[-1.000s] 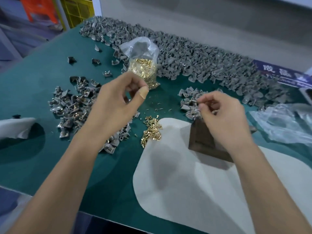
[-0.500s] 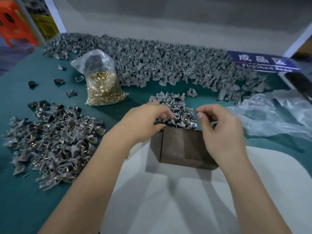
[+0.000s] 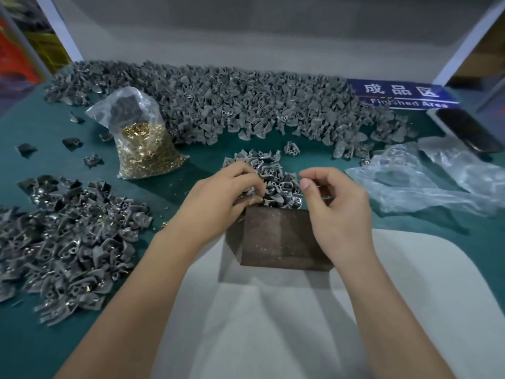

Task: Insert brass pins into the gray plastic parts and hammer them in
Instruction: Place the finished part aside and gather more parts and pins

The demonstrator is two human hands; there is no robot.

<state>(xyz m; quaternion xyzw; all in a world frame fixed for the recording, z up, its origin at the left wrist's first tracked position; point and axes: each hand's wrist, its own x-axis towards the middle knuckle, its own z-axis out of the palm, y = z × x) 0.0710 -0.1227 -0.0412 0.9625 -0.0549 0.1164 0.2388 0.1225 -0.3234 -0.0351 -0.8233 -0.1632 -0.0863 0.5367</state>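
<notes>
My left hand [image 3: 218, 198] curled into the small gray-part pile [image 3: 269, 176] behind the brown block [image 3: 276, 239], my right hand [image 3: 336, 206] pinching, contents too small to tell

2 hands: left hand [image 3: 218, 198], right hand [image 3: 338, 209]. 1 brown block [image 3: 278, 239]. 1 clear bag of brass pins [image 3: 142, 143]. 3 heaps of gray plastic parts, too many to count: back heap [image 3: 232, 105], left heap [image 3: 62, 242], small middle heap [image 3: 270, 173]. 1 blue sign [image 3: 401, 94]. 1 phone [image 3: 470, 129]. 1 crumpled empty plastic bag [image 3: 426, 179]. 1 white mat [image 3: 410, 310].
</notes>
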